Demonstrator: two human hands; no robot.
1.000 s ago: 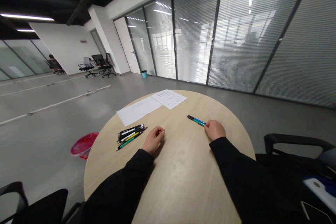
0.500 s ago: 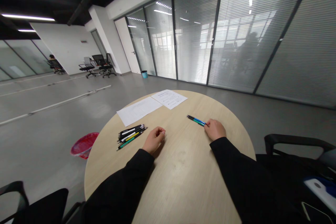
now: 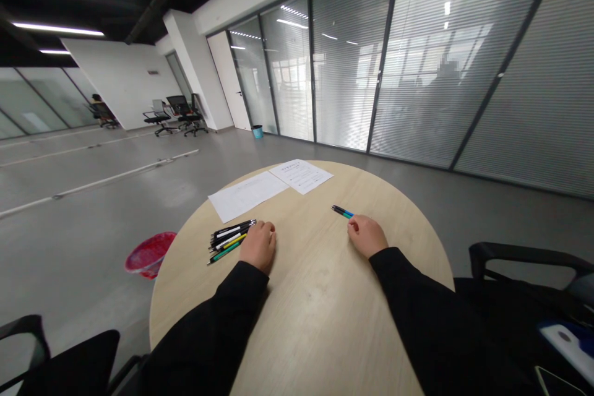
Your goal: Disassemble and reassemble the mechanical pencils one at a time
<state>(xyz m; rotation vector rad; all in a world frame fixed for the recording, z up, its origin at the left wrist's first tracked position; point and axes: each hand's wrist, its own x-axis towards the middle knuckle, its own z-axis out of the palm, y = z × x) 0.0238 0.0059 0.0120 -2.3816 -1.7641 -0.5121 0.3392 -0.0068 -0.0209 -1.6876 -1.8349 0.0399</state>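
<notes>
My left hand [image 3: 258, 246] rests at the right end of a pile of several pens [image 3: 229, 236], black, white, yellow and green, on the round wooden table [image 3: 320, 297]. Its fingers curl down onto the pen ends. My right hand [image 3: 367, 236] lies farther right with its fingers closed over the near end of two pens, blue and green [image 3: 341, 211]. Only their far tips stick out past the fingers. Both arms wear black sleeves.
Two printed paper sheets [image 3: 245, 193] [image 3: 301, 174] lie at the table's far side. A red waste bin [image 3: 148, 253] stands on the floor to the left. Black chair arms show at the right [image 3: 524, 253] and lower left [image 3: 28, 334]. A glass wall with blinds runs behind.
My left hand has moved left from the bare tabletop to the end of the pen pile. My right hand has slid left and forward over the two pens, covering more of them.
</notes>
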